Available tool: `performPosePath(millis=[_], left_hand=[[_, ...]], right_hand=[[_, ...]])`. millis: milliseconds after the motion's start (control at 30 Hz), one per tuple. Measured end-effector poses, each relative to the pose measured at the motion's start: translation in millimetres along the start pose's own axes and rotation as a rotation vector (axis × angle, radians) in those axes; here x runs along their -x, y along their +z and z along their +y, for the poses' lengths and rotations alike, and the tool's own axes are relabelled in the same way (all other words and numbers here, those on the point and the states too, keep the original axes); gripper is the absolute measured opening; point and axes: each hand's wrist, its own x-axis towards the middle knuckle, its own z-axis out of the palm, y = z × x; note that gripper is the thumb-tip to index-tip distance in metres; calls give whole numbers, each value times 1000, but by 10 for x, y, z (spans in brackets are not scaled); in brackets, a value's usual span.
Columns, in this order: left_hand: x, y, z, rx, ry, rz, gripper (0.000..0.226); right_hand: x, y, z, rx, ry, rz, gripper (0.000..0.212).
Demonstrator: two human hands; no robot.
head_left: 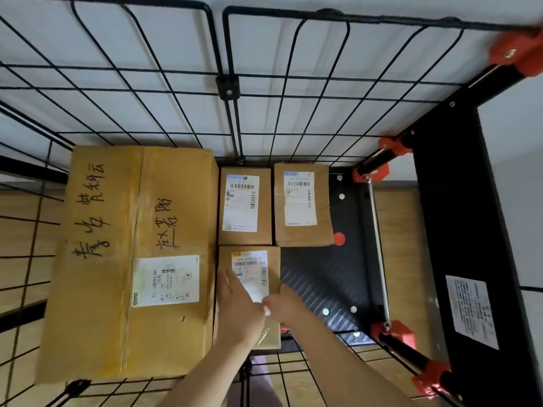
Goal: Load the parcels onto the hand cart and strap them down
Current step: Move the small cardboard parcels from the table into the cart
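Quick status on the cart load. The small brown cardboard parcel with the yellow-topped shipping label [252,261] sits near-middle on the cart, touching the big carton on its left. The person's left hand [238,306] lies flat on top of it with the fingers straight, so it's pressing rather than grabbing. The right hand [283,304] is at the parcel's right edge with fingertips on the label. It's too blurry to tell if those fingers curl round the edge or just touch it.

On the far side of it are two more small brown boxes with white labels: the far middle box [245,207] just beyond it and the far right box [302,204] beside that. The large tan cardboard carton with black handwriting [126,259] fills the whole left side.

So that's four parcels on, and loading looks mostly done. A bare patch of the black ribbed deck [317,277] shows to the right of the near parcel, probably room for one more. Whether more parcels are waiting out of view, can't say.

There's no strap anywhere in view, so strapping looks not yet started. Black wire mesh panels [233,127] fence the far, left and near sides, and red-orange plastic joints [393,333] hold the frame on the right.
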Motion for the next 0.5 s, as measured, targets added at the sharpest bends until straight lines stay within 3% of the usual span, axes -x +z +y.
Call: performPosePath(millis=[167, 333, 500], left_hand=[[-116, -10, 29, -168, 91, -130, 78], [-281, -108, -23, -204, 73, -180, 78], [-264, -216, 16, -222, 67, -197, 79]], right_hand=[[-112, 10, -10, 30, -11, -25, 46], [-168, -62, 33, 62, 4, -36, 32], [162, -194, -38, 194, -107, -3, 38]])
